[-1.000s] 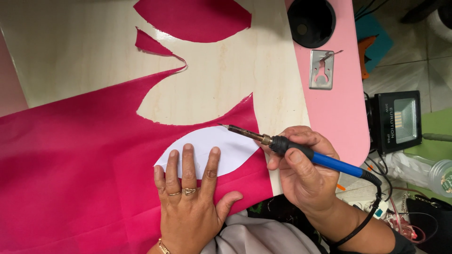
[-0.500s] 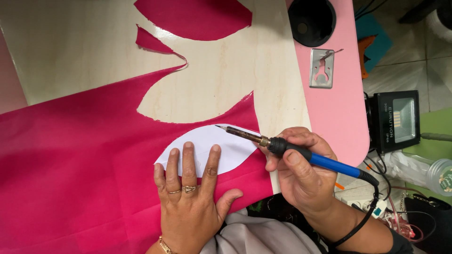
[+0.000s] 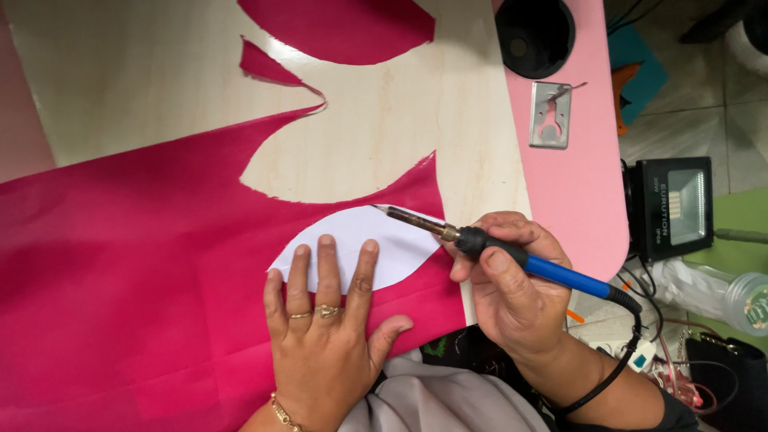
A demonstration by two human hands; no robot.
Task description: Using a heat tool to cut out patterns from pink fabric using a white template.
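Under the left hand (image 3: 324, 352) lies the white template (image 3: 364, 244); right hand (image 3: 512, 292) holds the soldering iron (image 3: 480, 240).

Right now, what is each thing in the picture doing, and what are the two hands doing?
Left hand: flat, fingers spread, pressing the white template.
White template: lying flat on the pink fabric.
Pink fabric: spread on the table, with curved pieces cut out.
Right hand: gripping the blue handle.
Soldering iron: tilted, tip at the template's upper edge.
Metal stand: lying unused.
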